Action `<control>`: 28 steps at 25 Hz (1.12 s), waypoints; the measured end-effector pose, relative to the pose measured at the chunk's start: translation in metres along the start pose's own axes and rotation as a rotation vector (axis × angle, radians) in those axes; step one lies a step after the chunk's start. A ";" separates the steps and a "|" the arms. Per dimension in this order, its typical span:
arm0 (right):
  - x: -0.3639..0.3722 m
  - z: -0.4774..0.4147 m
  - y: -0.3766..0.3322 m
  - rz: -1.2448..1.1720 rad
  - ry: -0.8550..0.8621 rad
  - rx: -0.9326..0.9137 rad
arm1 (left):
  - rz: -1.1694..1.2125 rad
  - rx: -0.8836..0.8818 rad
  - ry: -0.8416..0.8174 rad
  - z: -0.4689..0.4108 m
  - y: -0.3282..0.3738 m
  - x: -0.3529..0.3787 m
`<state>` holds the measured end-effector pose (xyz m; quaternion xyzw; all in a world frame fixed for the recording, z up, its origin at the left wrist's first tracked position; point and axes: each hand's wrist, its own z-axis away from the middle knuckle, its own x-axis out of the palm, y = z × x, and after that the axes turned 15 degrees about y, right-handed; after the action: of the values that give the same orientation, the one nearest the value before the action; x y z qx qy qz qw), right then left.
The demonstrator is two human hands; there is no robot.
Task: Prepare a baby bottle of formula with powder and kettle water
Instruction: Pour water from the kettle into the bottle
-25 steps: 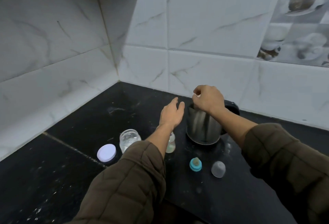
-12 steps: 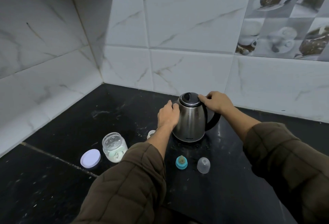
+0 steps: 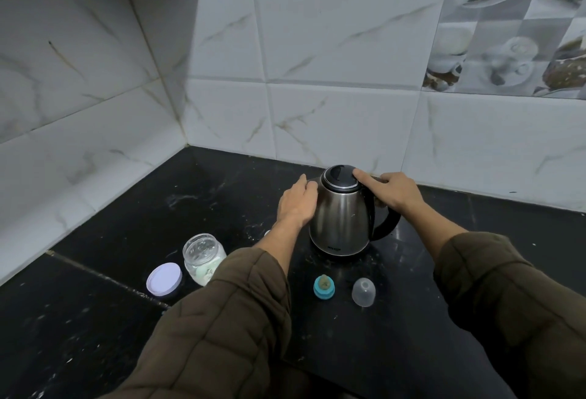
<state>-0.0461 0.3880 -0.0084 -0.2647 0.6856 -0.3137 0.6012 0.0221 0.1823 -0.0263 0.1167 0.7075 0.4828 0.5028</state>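
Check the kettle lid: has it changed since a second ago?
Yes. The kettle lid is now shut flat on the kettle; a second ago it stood open. The right hand presses it, with the kettle on the counter.

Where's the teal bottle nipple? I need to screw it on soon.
The teal nipple ring sits on the black counter in front of the kettle, just left of the clear cap.

- Both arms reached forward from the bottom of the view, each in a dark olive quilted sleeve pushed back from the wrist.
- The left hand [image 3: 297, 202] lay flat, palm inward, fingers together and pressed against the side of the steel kettle [image 3: 341, 221].
- The right hand [image 3: 394, 191] curled around the top of the kettle's black handle, its thumb stretched out onto the rim of the lid.
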 end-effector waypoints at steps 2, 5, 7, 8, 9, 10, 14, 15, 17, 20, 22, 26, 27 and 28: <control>0.001 0.002 0.000 -0.049 0.053 0.016 | -0.029 -0.017 0.000 -0.003 -0.012 -0.007; 0.009 0.008 0.002 -0.153 0.148 0.025 | -0.023 -0.074 0.023 -0.002 -0.034 -0.022; 0.015 0.014 0.005 -0.198 0.241 0.043 | -0.015 -0.100 0.021 0.001 -0.050 -0.032; 0.016 0.017 0.006 -0.211 0.294 0.063 | -0.029 -0.096 0.018 0.004 -0.057 -0.035; 0.017 0.019 0.006 -0.221 0.332 0.083 | -0.058 -0.090 0.013 0.008 -0.062 -0.037; 0.018 0.020 0.004 -0.224 0.350 0.097 | -0.092 -0.090 0.009 0.011 -0.067 -0.039; 0.019 0.021 -0.013 -0.189 0.348 0.067 | -0.221 -0.146 -0.049 0.017 -0.089 -0.041; 0.018 0.020 -0.017 -0.174 0.338 0.044 | -0.256 -0.168 -0.059 0.018 -0.095 -0.040; 0.015 0.017 -0.023 -0.175 0.325 0.002 | -0.312 -0.206 -0.064 0.021 -0.106 -0.039; 0.011 0.016 -0.033 -0.181 0.312 -0.063 | -0.344 -0.182 -0.043 0.024 -0.114 -0.039; 0.013 0.018 -0.040 -0.146 0.297 -0.138 | -0.319 -0.177 -0.017 0.025 -0.113 -0.039; 0.017 0.026 -0.049 -0.100 0.290 -0.202 | -0.262 -0.142 0.091 0.022 -0.104 -0.041; 0.017 0.027 -0.052 -0.095 0.290 -0.212 | -0.252 -0.128 0.111 0.021 -0.102 -0.043; 0.017 0.028 -0.055 -0.089 0.290 -0.229 | -0.245 -0.112 0.127 0.020 -0.100 -0.045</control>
<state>-0.0211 0.3358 0.0198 -0.3133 0.7840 -0.2946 0.4477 0.0916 0.1140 -0.0803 -0.0295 0.7187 0.4626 0.5182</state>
